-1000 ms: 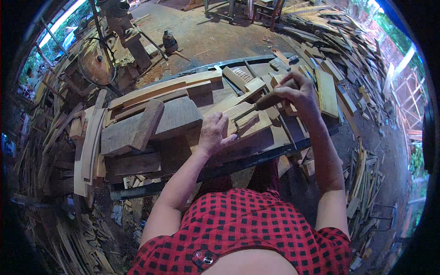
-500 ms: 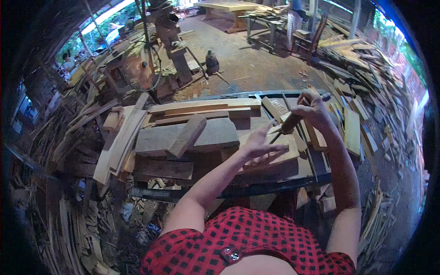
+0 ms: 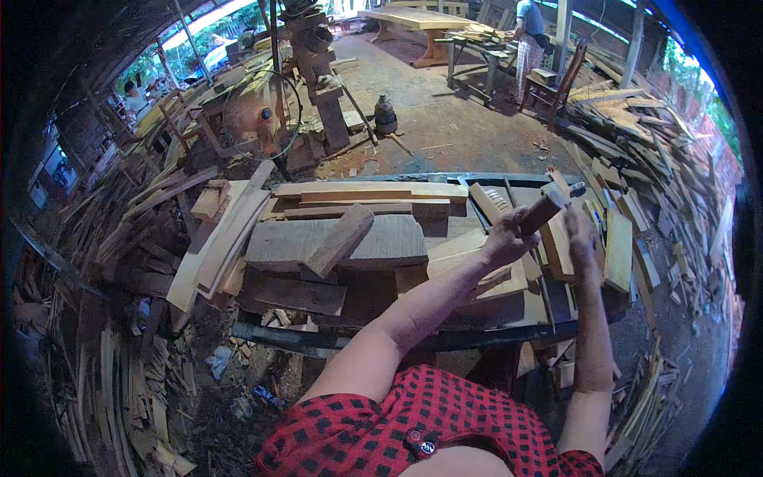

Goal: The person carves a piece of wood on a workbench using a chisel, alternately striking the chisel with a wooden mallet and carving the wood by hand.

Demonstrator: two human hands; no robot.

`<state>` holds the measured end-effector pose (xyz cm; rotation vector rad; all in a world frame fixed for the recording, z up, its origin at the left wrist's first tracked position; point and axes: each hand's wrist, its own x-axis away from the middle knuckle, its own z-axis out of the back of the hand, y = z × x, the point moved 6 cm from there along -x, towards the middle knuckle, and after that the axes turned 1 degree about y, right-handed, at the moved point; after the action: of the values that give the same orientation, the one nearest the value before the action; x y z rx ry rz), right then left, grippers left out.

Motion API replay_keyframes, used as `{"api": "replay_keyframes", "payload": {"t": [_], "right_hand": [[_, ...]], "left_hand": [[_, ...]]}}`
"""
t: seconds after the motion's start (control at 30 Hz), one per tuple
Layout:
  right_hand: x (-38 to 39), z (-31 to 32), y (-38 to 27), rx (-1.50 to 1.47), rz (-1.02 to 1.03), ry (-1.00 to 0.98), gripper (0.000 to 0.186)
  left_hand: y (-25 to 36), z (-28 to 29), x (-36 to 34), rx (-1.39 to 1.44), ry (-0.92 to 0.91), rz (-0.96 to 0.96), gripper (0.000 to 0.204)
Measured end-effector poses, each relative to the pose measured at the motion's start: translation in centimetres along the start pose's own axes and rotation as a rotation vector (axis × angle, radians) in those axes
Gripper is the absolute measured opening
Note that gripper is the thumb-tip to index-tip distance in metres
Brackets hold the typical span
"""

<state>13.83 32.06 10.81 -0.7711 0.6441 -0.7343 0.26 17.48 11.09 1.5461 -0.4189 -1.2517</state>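
Observation:
My left hand (image 3: pixel 509 236) is wrapped round a dark wooden tool (image 3: pixel 539 213), raised at a slant above the right part of the workbench (image 3: pixel 397 331); a metal piece shows at its upper end. My right hand (image 3: pixel 580 232) is just beside the tool, blurred, with its fingers partly hidden. Below my hands are pale boards (image 3: pixel 453 253) and a long metal bar lying across the bench. Further left lie a thick grey plank (image 3: pixel 373 242) with a rough block (image 3: pixel 338 238) on it, and long pale strips (image 3: pixel 342 191).
Scrap wood piles (image 3: pixel 111 262) flank the bench on both sides. Beyond it stand a round wire-guarded fan (image 3: pixel 266 115), a small dark canister (image 3: pixel 385 118) and a long wooden table (image 3: pixel 397 17). A person (image 3: pixel 528 52) stands at another bench at the back right, beside a chair (image 3: pixel 556 95).
The view has tilted up, showing more of the yard. My left hand has left the pale board and taken hold of the tool, which my right hand held before; my right hand has shifted right.

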Motion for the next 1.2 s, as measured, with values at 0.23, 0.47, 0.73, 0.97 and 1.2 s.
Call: {"api": "replay_keyframes", "payload": {"t": [0.23,0.47,0.73,0.97,1.2], "right_hand": [[4.4,-2.0,9.6,0.869,0.018,0.126,0.1],[2.0,-1.0,11.4,0.72,-0.246,0.068,0.099],[4.3,5.4,3.7,-0.598,-0.268,-0.071,0.036],[4.8,12.6,-7.4,-0.263,0.149,0.223,0.05],[5.4,9.2,-7.7,-0.123,0.188,-0.089,0.065]], "left_hand": [[0.0,-0.4,0.0,0.146,-0.02,-0.002,0.03],[1.4,-0.4,0.4,0.098,0.005,-0.075,0.028],[1.3,-0.2,0.5,0.113,-0.03,-0.031,0.027],[0.8,-1.0,0.5,0.161,-0.028,-0.014,0.024],[1.2,-1.1,0.5,0.031,-0.049,-0.017,0.022]]}}
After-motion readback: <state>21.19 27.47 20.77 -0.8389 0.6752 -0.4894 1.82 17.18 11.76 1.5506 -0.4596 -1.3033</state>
